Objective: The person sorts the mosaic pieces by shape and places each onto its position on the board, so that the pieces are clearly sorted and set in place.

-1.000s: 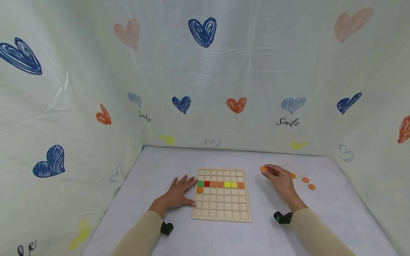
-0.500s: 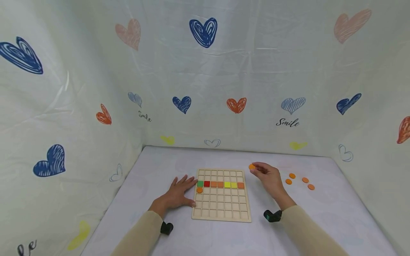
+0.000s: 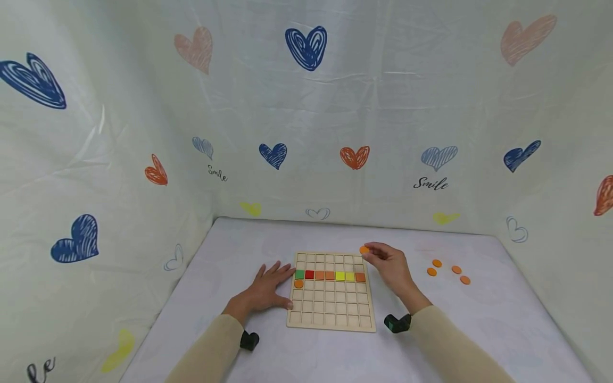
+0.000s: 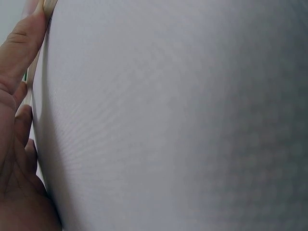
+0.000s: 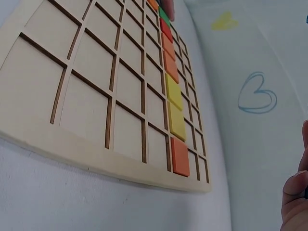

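My right hand (image 3: 391, 266) pinches an orange disc (image 3: 364, 249) between thumb and fingers, over the far right corner of a wooden grid board (image 3: 331, 321). One row of the board carries square tiles: green, red (image 3: 309, 275), orange, yellow (image 3: 340, 276) and an orange one (image 5: 180, 156) at the right end. Just below the green tile lies another orange disc (image 3: 299, 284). My left hand (image 3: 262, 290) lies with spread fingers along the board's left edge, thumb and fingertips at its rim. In the right wrist view only part of the right hand (image 5: 296, 192) shows, and its disc is out of sight.
Several loose orange discs (image 3: 432, 272) lie on the white-covered table (image 3: 412, 361) to the right of the board. A white curtain (image 3: 397, 106) printed with hearts hangs behind the table and along its sides.
My right hand has moved left with the orange disc, from beside the loose discs to the board's far right corner. The left hand has stayed in place.
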A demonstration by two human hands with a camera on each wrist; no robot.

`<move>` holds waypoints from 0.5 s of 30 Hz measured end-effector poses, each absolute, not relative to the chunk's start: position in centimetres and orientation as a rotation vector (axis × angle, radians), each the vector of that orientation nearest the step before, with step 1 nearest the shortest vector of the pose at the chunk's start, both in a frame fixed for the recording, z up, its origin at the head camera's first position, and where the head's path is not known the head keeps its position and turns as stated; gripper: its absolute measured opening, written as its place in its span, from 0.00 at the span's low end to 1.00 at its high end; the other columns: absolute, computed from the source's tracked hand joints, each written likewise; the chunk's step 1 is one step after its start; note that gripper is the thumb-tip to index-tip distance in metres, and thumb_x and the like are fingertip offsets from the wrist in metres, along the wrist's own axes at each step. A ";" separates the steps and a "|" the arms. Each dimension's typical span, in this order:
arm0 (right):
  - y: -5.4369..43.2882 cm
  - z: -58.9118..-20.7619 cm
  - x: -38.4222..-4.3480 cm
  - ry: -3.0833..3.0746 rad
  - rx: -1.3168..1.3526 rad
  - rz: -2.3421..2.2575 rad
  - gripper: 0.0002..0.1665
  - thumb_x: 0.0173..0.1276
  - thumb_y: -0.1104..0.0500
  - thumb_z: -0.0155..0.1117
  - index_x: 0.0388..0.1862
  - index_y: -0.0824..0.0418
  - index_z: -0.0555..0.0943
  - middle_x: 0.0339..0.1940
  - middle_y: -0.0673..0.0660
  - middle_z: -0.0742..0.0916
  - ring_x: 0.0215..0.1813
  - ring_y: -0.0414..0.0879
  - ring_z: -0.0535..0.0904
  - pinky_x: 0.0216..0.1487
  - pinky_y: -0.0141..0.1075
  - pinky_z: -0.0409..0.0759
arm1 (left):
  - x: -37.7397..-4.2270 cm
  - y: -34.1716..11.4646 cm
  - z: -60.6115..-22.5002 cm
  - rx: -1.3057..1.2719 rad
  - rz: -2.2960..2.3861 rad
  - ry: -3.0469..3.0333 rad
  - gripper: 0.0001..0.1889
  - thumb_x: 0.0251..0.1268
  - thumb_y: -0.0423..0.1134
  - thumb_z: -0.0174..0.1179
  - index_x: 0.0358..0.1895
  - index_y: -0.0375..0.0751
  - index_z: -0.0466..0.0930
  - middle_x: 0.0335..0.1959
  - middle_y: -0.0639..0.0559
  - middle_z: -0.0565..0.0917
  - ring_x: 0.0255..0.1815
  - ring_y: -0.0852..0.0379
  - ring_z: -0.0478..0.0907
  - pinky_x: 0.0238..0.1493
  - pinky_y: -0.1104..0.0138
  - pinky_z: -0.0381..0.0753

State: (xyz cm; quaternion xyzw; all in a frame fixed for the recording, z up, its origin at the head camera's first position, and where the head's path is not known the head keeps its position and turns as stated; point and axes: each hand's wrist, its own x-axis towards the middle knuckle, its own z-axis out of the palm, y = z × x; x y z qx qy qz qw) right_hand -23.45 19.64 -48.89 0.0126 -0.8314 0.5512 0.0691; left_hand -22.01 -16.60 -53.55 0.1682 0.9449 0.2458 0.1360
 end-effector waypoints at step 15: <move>17.5 -49.0 -23.5 -2.496 0.092 1.737 0.17 0.71 0.60 0.75 0.58 0.59 0.89 0.47 0.56 0.90 0.47 0.47 0.81 0.43 0.23 0.83 | -22.0 -16.6 -53.6 0.498 0.709 2.735 0.54 0.51 0.59 0.81 0.83 0.54 0.64 0.86 0.52 0.61 0.89 0.43 0.45 0.87 0.41 0.33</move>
